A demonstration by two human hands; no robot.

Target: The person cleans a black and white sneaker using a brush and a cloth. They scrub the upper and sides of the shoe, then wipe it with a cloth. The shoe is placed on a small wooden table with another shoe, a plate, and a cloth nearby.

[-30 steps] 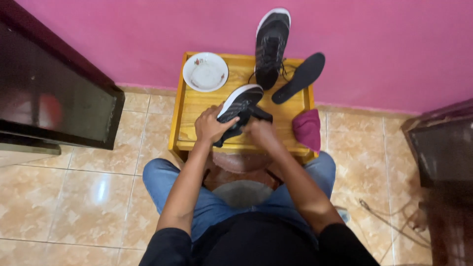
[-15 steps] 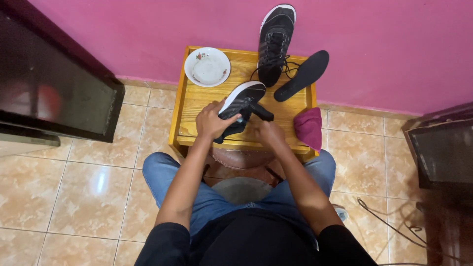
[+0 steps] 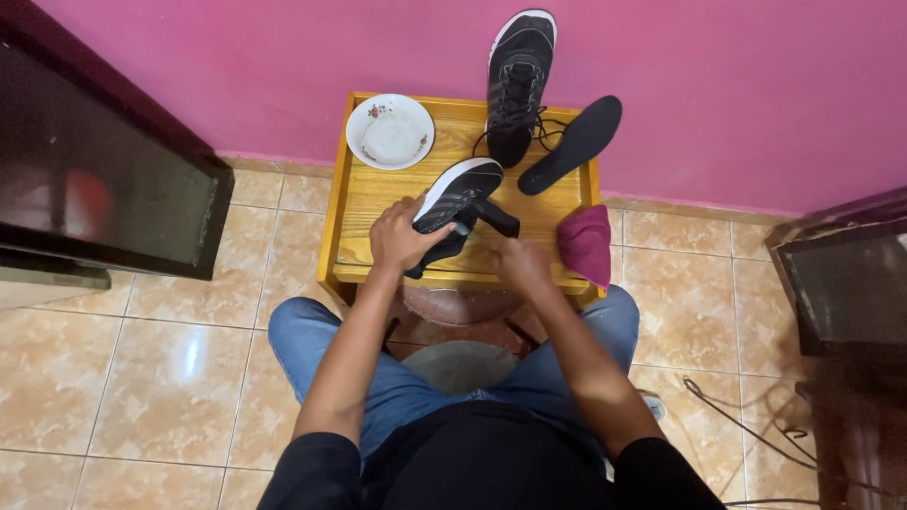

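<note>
My left hand point(image 3: 401, 236) grips a black sneaker with a white sole point(image 3: 460, 193), holding it tilted over the small wooden table point(image 3: 359, 203). A black strip point(image 3: 497, 219) sticks out of the shoe toward the right. My right hand point(image 3: 520, 260) sits just below that strip, near the table's front edge; whether it holds anything is unclear. A second black sneaker point(image 3: 518, 80) leans upright against the pink wall. Beside it, a black insole point(image 3: 573, 144) lies across the table's back corner.
A white dish point(image 3: 389, 130) sits on the table's back left. A magenta cloth point(image 3: 586, 244) hangs over the front right corner. Dark furniture stands at left point(image 3: 94, 179) and right point(image 3: 846, 283). A cable point(image 3: 737, 420) trails on the tiled floor.
My right hand has drawn back from the sneaker toward the table's front edge. My left hand keeps its grip on the shoe.
</note>
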